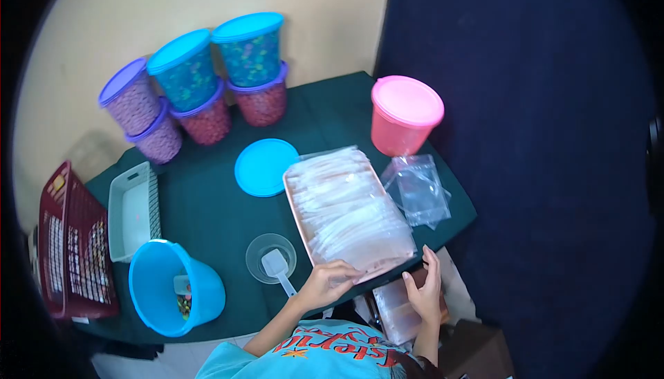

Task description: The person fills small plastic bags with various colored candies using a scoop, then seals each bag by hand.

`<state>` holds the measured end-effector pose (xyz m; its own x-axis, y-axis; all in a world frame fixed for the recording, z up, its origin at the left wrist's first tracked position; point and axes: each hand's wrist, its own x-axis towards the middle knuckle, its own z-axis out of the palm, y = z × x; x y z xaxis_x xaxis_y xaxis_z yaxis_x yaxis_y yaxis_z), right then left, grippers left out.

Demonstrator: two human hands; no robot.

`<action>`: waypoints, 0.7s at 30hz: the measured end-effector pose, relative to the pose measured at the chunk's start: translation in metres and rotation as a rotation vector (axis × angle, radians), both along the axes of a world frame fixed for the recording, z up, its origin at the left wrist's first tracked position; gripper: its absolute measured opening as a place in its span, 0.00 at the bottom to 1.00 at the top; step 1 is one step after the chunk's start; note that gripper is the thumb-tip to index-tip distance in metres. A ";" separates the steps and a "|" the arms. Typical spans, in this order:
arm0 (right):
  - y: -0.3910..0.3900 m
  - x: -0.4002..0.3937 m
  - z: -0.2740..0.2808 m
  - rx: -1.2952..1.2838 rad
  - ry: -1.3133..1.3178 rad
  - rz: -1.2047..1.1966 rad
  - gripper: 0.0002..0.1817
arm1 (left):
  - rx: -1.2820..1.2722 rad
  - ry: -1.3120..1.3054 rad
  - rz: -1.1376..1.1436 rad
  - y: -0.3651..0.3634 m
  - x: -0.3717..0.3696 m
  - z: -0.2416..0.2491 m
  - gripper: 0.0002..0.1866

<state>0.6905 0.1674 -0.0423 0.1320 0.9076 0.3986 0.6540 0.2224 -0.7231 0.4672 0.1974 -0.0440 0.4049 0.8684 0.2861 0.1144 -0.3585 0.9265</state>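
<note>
My left hand (326, 286) is at the near left corner of a pink tray (299, 214) packed with rows of clear plastic bags (346, 202). Its fingers are pinched together at the tray's near edge, over the nearest bags; whether a bag is between them is too small to tell. My right hand (425, 285) is just beyond the tray's near right corner, thumb and fingers apart, holding nothing. Left of my left hand, a white scoop (275, 263) rests in a clear round bowl (253, 254).
Loose clear bags (422, 189) lie right of the tray, near a lidded pink tub (403, 126). A blue lid (266, 167), stacked tubs (249, 61), a white basket (132, 220), a blue bucket (207, 296) and a maroon basket (86, 261) stand left.
</note>
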 end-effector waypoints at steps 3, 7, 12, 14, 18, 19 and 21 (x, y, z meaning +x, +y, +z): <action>0.025 0.019 0.001 -0.173 0.050 0.224 0.16 | -0.044 -0.023 0.053 -0.004 0.000 0.009 0.10; 0.056 0.021 0.007 -0.301 0.100 0.509 0.08 | -0.111 -0.114 0.249 -0.015 -0.001 0.004 0.09; 0.088 -0.001 0.011 -0.582 0.296 0.825 0.07 | -0.285 -0.363 0.592 -0.046 -0.015 -0.003 0.12; 0.094 -0.019 0.012 -0.492 0.320 0.885 0.07 | -0.289 -0.412 0.704 -0.061 -0.022 -0.005 0.17; 0.096 -0.058 0.017 -0.352 0.494 0.872 0.05 | 0.079 -0.015 1.274 -0.096 -0.037 0.009 0.27; 0.091 -0.073 0.020 -0.309 0.586 0.814 0.04 | 0.122 -0.006 1.361 -0.108 -0.040 0.008 0.25; 0.081 -0.095 0.027 -0.198 0.584 0.875 0.06 | 0.166 0.011 1.461 -0.132 -0.046 0.008 0.23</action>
<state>0.5954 0.2488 -0.0155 -0.4735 0.8208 0.3195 -0.1352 0.2908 -0.9472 0.4216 0.0657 -0.0363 -0.7817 0.4573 0.4242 0.4676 -0.0204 0.8837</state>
